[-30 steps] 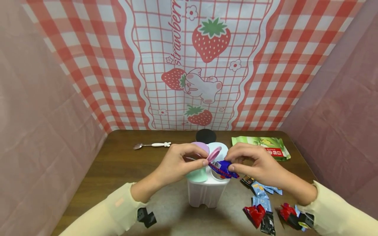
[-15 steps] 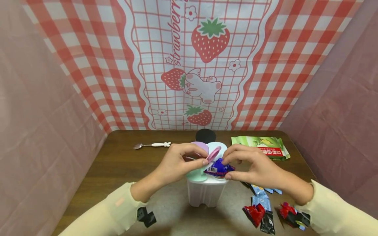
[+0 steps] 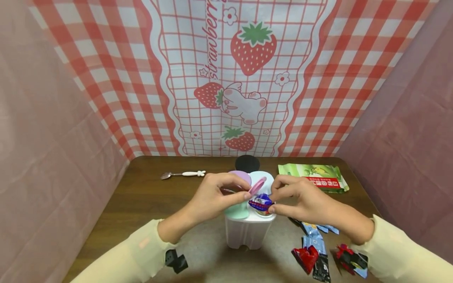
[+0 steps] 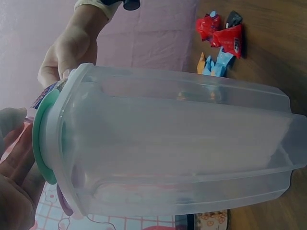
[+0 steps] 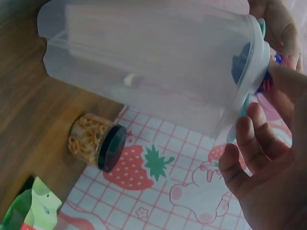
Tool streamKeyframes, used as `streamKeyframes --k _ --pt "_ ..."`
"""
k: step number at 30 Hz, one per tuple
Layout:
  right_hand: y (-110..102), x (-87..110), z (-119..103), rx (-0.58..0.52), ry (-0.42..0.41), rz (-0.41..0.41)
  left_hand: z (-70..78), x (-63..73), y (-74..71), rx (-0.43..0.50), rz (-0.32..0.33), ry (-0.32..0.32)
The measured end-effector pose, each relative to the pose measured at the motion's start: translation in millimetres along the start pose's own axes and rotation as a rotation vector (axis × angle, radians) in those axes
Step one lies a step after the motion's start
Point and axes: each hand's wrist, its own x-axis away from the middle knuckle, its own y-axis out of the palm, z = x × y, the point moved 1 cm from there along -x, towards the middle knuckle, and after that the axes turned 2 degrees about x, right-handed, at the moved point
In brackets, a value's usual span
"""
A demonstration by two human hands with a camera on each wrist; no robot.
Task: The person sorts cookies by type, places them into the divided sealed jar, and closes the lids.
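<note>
A translucent storage container (image 3: 245, 234) stands upright on the table, topped by purple, pale blue, green and pink round lids. My left hand (image 3: 212, 196) pinches the raised pink lid (image 3: 258, 185) between thumb and fingers. Under that lid, at the round opening, a shiny blue snack packet (image 3: 261, 202) sits partly in the hole. My right hand (image 3: 301, 198) pinches the packet's right end with thumb and fingertips. Through the container wall in the right wrist view, a dark shape (image 5: 241, 66) shows just below the rim. The green lid (image 4: 44, 136) lies down flat.
Right of the container lie red packets (image 3: 306, 257), light blue packets (image 3: 314, 240) and a black packet (image 3: 321, 269). A green snack bag (image 3: 316, 177) lies at the back right. Behind the container stands a black-lidded jar (image 5: 96, 141) of ring snacks. A white-handled fork (image 3: 184, 173) lies back left.
The right hand has shifted the blue packet down into the opening, turning it and regripping its right end. The left hand keeps the pink lid raised in the same place.
</note>
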Motion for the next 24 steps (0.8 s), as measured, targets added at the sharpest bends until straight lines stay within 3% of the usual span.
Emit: streamKeyframes --k 4,7,13,17,24 --pt "-1.3 2.3 1.9 0.005 -0.008 -0.042 -1.4 0.7 0.5 -0.004 0.002 -0.003" --pt "-1.2 2.3 3.4 0.027 -0.038 -0.030 -1.9 0.9 0.9 -0.003 0.001 -0.015" --pt "0.4 1.7 4.7 0.018 0.009 0.015 -2.1 -0.2 2.0 0.010 -0.005 -0.025" --pt "-0.6 1.1 6.5 0.021 -0.067 0.008 -1.8 -1.6 2.1 0.004 -0.003 -0.005" --pt "4.0 5.3 6.5 0.094 -0.086 -0.030 -3.5 -2.3 -0.8 -0.003 0.004 0.004"
